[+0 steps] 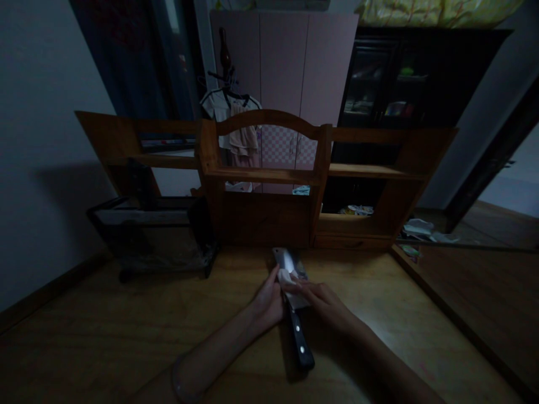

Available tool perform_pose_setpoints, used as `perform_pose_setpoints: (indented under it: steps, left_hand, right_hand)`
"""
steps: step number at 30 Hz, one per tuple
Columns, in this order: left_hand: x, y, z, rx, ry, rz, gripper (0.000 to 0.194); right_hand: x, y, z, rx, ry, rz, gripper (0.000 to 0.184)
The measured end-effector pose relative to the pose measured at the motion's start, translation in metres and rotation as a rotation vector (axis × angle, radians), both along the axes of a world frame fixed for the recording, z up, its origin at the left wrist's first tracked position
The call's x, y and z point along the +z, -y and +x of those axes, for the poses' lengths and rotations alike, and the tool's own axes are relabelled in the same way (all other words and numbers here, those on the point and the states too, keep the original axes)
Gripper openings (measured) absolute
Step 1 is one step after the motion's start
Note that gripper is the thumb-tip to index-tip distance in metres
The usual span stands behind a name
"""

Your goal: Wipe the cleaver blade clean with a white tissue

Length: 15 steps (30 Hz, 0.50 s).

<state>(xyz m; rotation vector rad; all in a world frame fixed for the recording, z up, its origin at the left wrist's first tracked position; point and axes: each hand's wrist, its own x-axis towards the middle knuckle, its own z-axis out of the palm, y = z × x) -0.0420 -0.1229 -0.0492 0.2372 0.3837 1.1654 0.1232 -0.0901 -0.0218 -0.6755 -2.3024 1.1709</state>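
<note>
A cleaver (300, 342) with a black riveted handle is held over the wooden desk, its handle pointing toward me and its wide shiny blade away. My left hand (269, 297) grips the blade along its left edge, near the handle. On the blade's upper face lies a white tissue or cloth (297, 300), folded or crumpled. My right hand (326, 300) presses this white piece against the blade from the right, fingers closed together. Part of the blade is hidden under the fingers and the white piece.
A wooden shelf unit (265, 175) stands along the desk's (202, 331) far side. To the left is a dark-framed tank or rack (160, 241) with a dark upright object. Pink wardrobe (284, 67) and dark cabinet (421, 73) are behind. At right, the desk has a raised edge.
</note>
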Motion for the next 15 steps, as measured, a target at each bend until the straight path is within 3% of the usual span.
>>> perform_pose_setpoints:
  steps: [4, 10, 15]
  left_hand:
    - [-0.004, -0.002, -0.002, -0.015, 0.005, 0.037, 0.055]
    - [-0.011, -0.003, -0.004, -0.011, 0.003, 0.039, 0.059]
    - [-0.004, -0.001, -0.003, -0.015, -0.026, -0.029, 0.063]
  right_hand:
    - [-0.004, -0.003, 0.000, 0.013, 0.085, 0.237, 0.050]
    - [0.002, 0.002, 0.005, 0.087, 0.129, 0.111, 0.046]
    - [0.007, 0.007, 0.009, 0.121, 0.129, 0.073, 0.046]
